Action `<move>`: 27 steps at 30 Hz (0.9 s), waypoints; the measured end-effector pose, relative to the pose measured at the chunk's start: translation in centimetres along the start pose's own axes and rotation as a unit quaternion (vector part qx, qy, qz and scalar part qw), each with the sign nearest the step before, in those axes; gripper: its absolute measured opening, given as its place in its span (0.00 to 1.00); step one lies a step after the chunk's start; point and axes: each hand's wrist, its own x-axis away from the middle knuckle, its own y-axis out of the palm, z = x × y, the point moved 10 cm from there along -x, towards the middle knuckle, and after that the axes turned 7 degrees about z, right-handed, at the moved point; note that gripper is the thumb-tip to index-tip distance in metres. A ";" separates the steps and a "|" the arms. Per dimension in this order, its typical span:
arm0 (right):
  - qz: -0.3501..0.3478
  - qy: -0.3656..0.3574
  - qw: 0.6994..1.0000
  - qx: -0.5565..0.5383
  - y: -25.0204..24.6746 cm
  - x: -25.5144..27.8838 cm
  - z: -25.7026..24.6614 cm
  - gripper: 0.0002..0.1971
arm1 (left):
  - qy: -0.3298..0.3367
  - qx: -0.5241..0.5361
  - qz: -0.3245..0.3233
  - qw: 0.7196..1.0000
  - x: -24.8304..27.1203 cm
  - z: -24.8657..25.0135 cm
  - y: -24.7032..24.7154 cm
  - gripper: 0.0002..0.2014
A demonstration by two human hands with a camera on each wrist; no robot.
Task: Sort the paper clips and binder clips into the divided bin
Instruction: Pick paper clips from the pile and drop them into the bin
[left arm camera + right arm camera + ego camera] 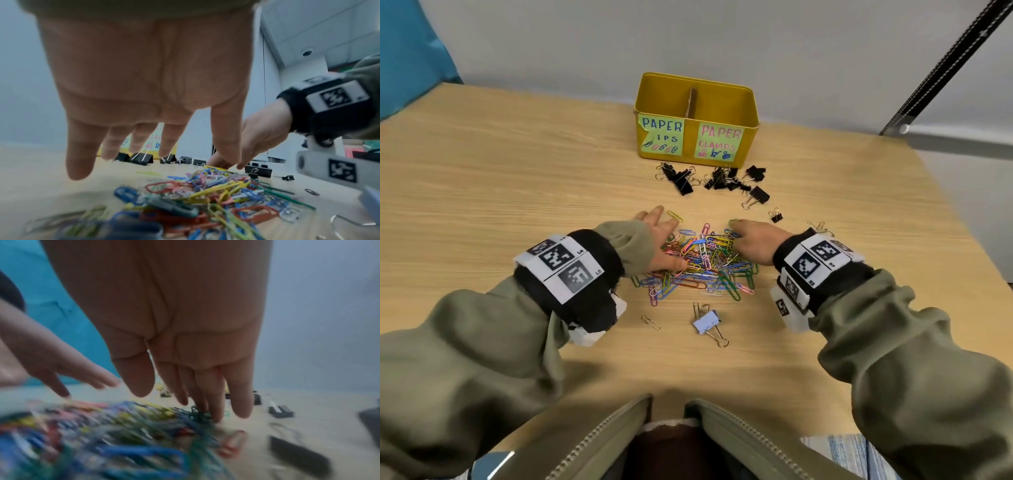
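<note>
A heap of coloured paper clips [705, 260] lies mid-table, also seen close up as paper clips [205, 194] and blurred paper clips [123, 426]. My left hand [661, 240] is spread flat at the heap's left side, fingers straight [80, 154]. My right hand [753, 240] lies at the heap's right side, its straight fingertips [209, 407] touching the clips. Black binder clips [709, 180] are scattered in front of the yellow divided bin [697, 116], which carries a left label for paper clips and a right one for paper clamps. A pale blue binder clip [707, 322] lies nearer me.
A lone gold paper clip [651, 322] lies near the pale clip. A small black binder clip [775, 216] and a wire clip [822, 228] lie right of my right hand. A wall [722, 41] backs the table, with a blue panel [407, 51] at far left.
</note>
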 end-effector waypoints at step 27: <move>-0.018 -0.109 0.993 -0.048 1.8 5.2 -2.1 0.04 | 0.083 -0.127 0.075 0.986 4.3 7.7 1.1 0.36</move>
